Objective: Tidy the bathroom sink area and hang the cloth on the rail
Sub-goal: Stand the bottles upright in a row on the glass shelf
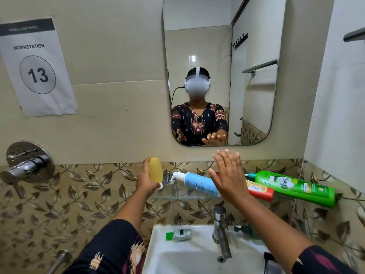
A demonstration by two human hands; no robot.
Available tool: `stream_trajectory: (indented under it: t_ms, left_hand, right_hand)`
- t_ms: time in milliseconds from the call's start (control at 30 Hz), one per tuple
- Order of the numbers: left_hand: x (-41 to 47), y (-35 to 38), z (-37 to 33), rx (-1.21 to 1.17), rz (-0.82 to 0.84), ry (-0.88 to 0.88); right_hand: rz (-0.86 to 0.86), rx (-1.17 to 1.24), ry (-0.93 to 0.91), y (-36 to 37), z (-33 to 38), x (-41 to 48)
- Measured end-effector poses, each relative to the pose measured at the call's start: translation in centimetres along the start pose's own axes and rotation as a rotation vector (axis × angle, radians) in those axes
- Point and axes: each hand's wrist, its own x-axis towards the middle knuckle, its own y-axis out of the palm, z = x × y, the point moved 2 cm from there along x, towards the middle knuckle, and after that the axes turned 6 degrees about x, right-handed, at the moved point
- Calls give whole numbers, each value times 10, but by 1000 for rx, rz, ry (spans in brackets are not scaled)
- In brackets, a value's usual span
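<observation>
Your left hand (147,177) is closed around a small yellow bottle (156,170), held upright just above the left end of the glass shelf (177,196), with its white cap pointing down and its long axis close to vertical. Your right hand (230,178) holds nothing, fingers spread wide, hovering in front of the blue bottle (199,183) that lies on its side on the shelf, long axis running left to right, pump nozzle aimed left toward the yellow one. Further right, a red bottle (260,191) and a green shampoo bottle (296,187) also lie flat, the green one's cap pointing left. The likely trouble: setting the yellow bottle down on its narrow cap could tip it off the shelf into the sink (189,252) below, and your open hand could knock the lying bottles rolling off the near edge. No cloth is visible from here.
</observation>
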Motion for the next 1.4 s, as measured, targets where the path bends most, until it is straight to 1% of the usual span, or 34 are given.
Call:
stream_trajectory:
  t_ms: [200, 333, 833, 1000, 1133, 1167, 1233, 1333, 1400]
  left_hand:
    - [0, 2, -3, 151, 39, 62]
    - [2, 1, -1, 189, 54, 66]
    - [0, 6, 1, 142, 94, 96]
    - [-3, 2, 6, 42, 81, 124]
    - [-5, -4, 11, 16, 51, 132]
    - [-6, -6, 12, 19, 43, 138]
    - [-8, -9, 12, 32, 15, 161]
    - [-9, -16, 5, 20, -64, 219]
    - [-9, -23, 1, 29, -110, 264]
  right_hand:
    - [10, 16, 4, 3, 1, 1]
    - [14, 25, 7, 3, 1, 2]
    - [52, 9, 27, 1, -3, 2]
    - [44, 63, 25, 1, -1, 3]
    - [25, 130, 41, 3, 6, 4]
    - [51, 143, 40, 4, 10, 6]
    - [155, 104, 17, 9, 21, 11]
    - [325, -54, -7, 18, 34, 17]
    - [382, -133, 24, 24, 40, 19]
